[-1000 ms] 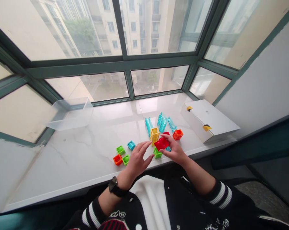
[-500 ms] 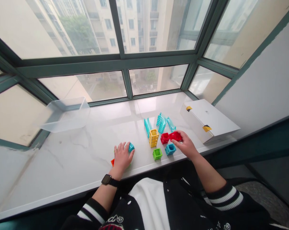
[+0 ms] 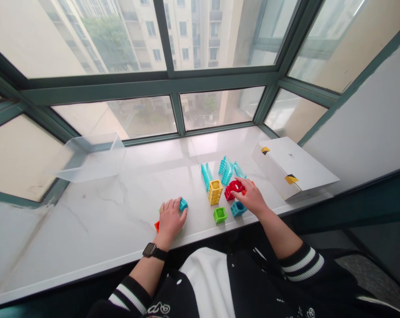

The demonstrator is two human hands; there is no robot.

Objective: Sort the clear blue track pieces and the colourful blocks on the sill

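Observation:
Small coloured plastic blocks lie on a white marble sill (image 3: 120, 207). My left hand (image 3: 171, 217) rests on a cluster at the left, its fingers curled over a blue block (image 3: 183, 204); an orange block (image 3: 157, 226) peeks out beside the palm. My right hand (image 3: 251, 198) pinches a red block (image 3: 237, 186) against another red block (image 3: 229, 193). A tall yellow block (image 3: 215, 191) stands between my hands. In front of it sit a green block (image 3: 220, 214) and a blue block (image 3: 237, 208). Teal ribbed track pieces (image 3: 225, 170) lie behind.
A clear plastic bin (image 3: 90, 157) stands at the back left by the window. A long white cardboard box (image 3: 294, 168) lies at the right end of the sill. Window frames close off the back; the sill's front edge runs just before my wrists.
My left hand left the red block, dropped onto the left cluster and stayed there. My right hand carried the red block back and right, then drew it left against the other red block.

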